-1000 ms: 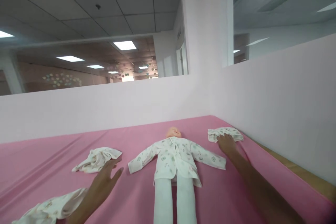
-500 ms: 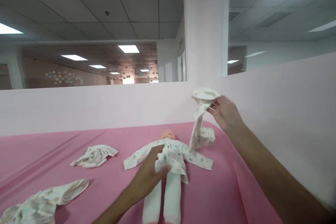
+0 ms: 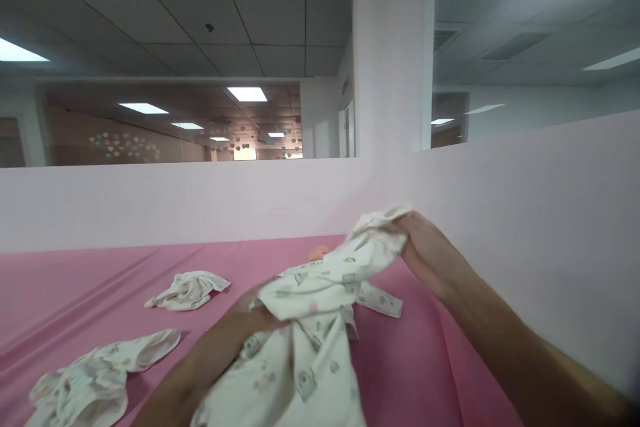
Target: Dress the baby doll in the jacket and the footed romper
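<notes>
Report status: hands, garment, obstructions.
Right hand gripping printed garment. Left hand partly hidden by it, grip unclear. Doll mostly blocked from view behind garment.

1. On the left of the sheet [image 3: 400, 380], here's a far garment [image 3: 189, 291] and a near garment [image 3: 103, 377].
2. Centre, the doll [image 3: 317, 253] lies mostly behind the held garment [image 3: 320, 290], one sleeve [image 3: 383, 300] out right.
3. That held garment spans left hand [image 3: 263, 315] to right hand [image 3: 423, 247]!
4. Walls [image 3: 200, 203] behind and right.
</notes>
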